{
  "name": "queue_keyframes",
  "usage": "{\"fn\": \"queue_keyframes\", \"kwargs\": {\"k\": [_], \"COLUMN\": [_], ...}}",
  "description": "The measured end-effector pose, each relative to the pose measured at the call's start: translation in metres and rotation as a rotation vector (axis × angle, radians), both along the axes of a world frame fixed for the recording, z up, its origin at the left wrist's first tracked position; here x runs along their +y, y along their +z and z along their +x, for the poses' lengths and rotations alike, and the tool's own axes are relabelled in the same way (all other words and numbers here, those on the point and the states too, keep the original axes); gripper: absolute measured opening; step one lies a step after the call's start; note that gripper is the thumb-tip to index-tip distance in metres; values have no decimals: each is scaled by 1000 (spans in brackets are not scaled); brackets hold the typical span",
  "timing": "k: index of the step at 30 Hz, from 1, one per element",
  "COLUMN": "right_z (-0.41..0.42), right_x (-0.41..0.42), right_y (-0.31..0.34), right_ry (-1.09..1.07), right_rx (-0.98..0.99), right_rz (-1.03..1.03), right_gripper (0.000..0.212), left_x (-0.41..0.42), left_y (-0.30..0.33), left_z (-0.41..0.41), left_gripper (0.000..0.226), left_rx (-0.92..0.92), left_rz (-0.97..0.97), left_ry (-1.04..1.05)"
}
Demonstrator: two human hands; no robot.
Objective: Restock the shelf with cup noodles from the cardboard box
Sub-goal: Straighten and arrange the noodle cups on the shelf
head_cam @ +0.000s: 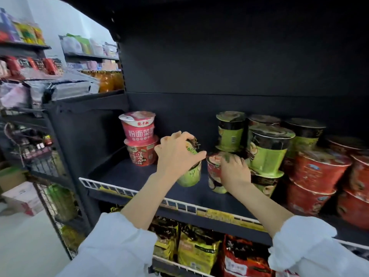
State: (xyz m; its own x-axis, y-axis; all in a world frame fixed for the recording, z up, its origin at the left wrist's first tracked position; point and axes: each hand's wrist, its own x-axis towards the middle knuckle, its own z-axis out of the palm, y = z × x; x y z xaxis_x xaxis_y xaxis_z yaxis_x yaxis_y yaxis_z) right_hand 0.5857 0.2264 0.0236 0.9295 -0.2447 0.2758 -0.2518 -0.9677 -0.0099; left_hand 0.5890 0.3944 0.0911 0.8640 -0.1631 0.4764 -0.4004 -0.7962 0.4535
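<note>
Here, a green cup of noodles [189, 172] stands upright on the dark shelf [127, 176], roughly mid-shelf and a little behind the white wire rail [111, 187] along its front edge. The left hand [175, 154] grips it from above and behind, fingers curled over the lid and thumb stretched across the cup's right side. Just to its right sits a second cup [214, 172], red on top and green lower down, and the right hand [234, 170] rests on it with the fingers curled over its rim; how firmly it holds cannot be told. Both arms reach in from white sleeves [119, 244]. Right of the hands, green cups [266, 154] are stacked two high, touching one another, with more behind, and farther right stand stacks of red bowls [317, 172]. At the shelf's back left, two pink-and-red bowls [139, 136] sit one on the other, well apart from the held cup. Below the rail, yellow packets [196, 250] and a red packet [243, 258] fill the lower shelf. To the far left, blurred, other shelves carry assorted goods and orange bottles [108, 80].
</note>
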Motion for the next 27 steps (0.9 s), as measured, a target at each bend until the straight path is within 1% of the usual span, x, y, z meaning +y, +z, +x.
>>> {"fn": "queue_keyframes", "kwargs": {"k": [3, 4, 5, 7, 9, 10, 11, 12, 14, 15, 18, 20, 22, 23, 25, 27], "right_z": [5, 6, 8, 13, 13, 13, 12, 11, 12, 12, 17, 22, 27, 28, 29, 27], "right_x": [-5, -8, -10, -14, -11, -8, -5, -3, -2, -4, -9, -14, -17, -18, -19, -20], "right_y": [-1, 0, 1, 9, 24, 32, 39, 44, 52, 53, 50, 43, 33, 29, 26, 27], "right_ry": [-7, 13, 55, 201, 371, 417, 430, 422, 349, 313, 196, 90, 15, -2, -10, -8], "right_rx": [18, 29, 28, -10, -104, -175, -248, -320, -456, -508, -596, -562, -476, -457, -448, -418], "right_rz": [-83, -52, 34, 348, 662, 791, 899, 964, 972, 976, 1041, 1039, 1009, 1000, 992, 966], "right_gripper": [57, 58, 62, 82, 102, 103, 99, 92, 82, 81, 90, 93, 90, 88, 85, 83], "left_x": [-5, -7, -10, -16, -26, -32, -39, -45, -56, -60, -67, -70, -72, -72, -70, -69], "left_y": [4, 7, 11, 21, 31, 37, 42, 47, 53, 56, 55, 47, 33, 26, 17, 16], "left_z": [17, 21, 25, 31, 37, 38, 40, 42, 45, 48, 55, 59, 62, 64, 65, 63], "left_gripper": [52, 52, 52, 51, 48, 47, 46, 46, 45, 42, 33, 33, 34, 35, 39, 42], "left_rx": [-7, -12, -15, -15, -8, -2, 6, 16, 14, 1, -51, -76, -45, -26, -16, -23], "left_rz": [8, -3, -17, -51, -74, -83, -98, -116, -130, -125, -78, 59, 196, 216, 199, 201], "left_ry": [-39, -56, -77, -124, -175, -203, -232, -263, -326, -360, -435, -466, -503, -524, -546, -531]}}
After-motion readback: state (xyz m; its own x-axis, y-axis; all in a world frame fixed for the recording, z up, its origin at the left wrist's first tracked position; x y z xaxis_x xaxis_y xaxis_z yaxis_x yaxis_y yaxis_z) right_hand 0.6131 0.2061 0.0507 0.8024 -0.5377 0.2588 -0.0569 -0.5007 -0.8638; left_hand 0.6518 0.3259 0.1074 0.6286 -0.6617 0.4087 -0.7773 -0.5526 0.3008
